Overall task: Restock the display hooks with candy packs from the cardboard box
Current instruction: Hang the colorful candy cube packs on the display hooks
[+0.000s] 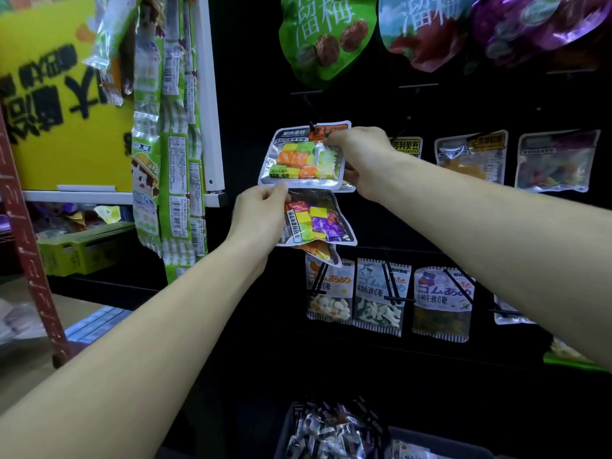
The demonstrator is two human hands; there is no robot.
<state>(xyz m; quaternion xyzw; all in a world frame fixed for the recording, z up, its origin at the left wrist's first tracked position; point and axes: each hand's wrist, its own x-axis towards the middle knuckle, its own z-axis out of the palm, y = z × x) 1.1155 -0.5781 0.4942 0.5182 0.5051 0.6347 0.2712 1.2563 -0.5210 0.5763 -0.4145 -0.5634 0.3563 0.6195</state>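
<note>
A silver candy pack (303, 157) with orange, yellow and green sweets hangs at a black display hook (312, 124) on the dark wall. My right hand (361, 157) pinches its top right corner and side. Just below, my left hand (261, 215) grips a small stack of similar candy packs (318, 221) with red, yellow and purple sweets, turned sideways. At the bottom edge a dark box (331, 432) holds several more packs.
Rows of hanging packs fill hooks to the right (470, 157) and below (377, 296). Large plum bags (326, 34) hang above. Long green snack strips (169, 144) dangle at the left beside a yellow sign (63, 94). A red ladder rail (29, 253) stands at far left.
</note>
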